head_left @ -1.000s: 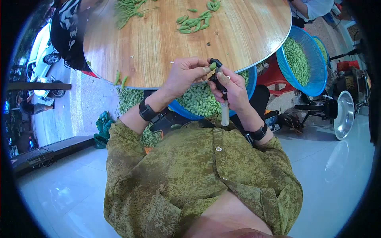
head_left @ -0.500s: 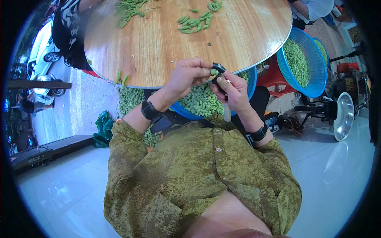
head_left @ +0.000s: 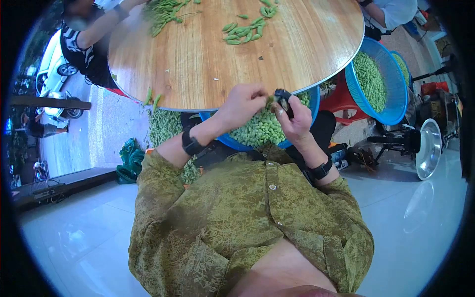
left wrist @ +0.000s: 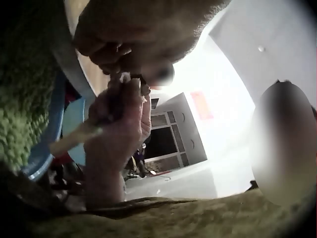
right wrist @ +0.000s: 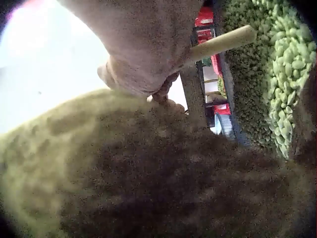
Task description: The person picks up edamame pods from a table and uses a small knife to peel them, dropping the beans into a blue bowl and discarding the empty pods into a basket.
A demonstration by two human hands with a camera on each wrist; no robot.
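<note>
In the head view my left hand (head_left: 242,106) pinches a green bean pod (head_left: 270,100) at its fingertips, the pod mostly hidden. Close to its right, my right hand (head_left: 296,119) grips a tool whose dark upper part (head_left: 282,94) shows above the thumb. A pale, stick-like handle (right wrist: 225,42) juts from that fist in the right wrist view; the tool's kind stays hidden. Both hands are over a blue basin (head_left: 237,144) of shelled green beans (head_left: 257,129), just at the table's near edge. The left wrist view has both hands close together, dim and blurred.
The round wooden table (head_left: 198,64) carries a group of green pods (head_left: 242,32) and a larger pile (head_left: 163,17). A blue basket (head_left: 391,99) of beans stands right, by a red stool (head_left: 341,101). Another person's arm (head_left: 101,29) reaches over the table at far left.
Both hands have shifted slightly to the right. My right hand has turned, and the pale handle has dropped out of the head view. The other person's arm has come in at upper left.
</note>
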